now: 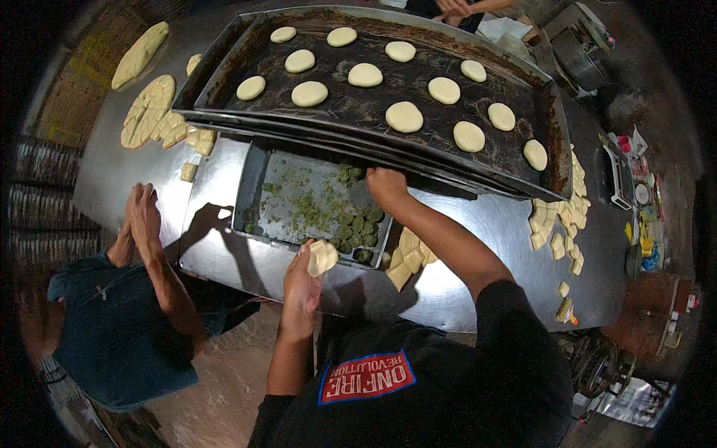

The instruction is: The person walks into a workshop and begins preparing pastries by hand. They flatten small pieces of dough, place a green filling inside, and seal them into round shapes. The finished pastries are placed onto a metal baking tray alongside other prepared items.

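My left hand (299,280) holds a flattened piece of pale dough (323,258) just above the near edge of a metal tray (252,187). That tray holds green crumbly filling (302,213) spread across its floor, with several round green filling balls (357,230) grouped at its right side. Over the tray's far right part, my right hand (386,189) is closed, next to a small heap of green filling (349,175). Its fingertips are hidden, so whatever they grip does not show.
Beyond the tray, stacked dark baking trays (336,123) carry several round dough discs (365,75). Cut dough pieces (407,257) lie right of the filling tray, more dough (153,108) at far left. A co-worker's hands (142,213) rest at the left; another person's hands (452,9) show at the top.
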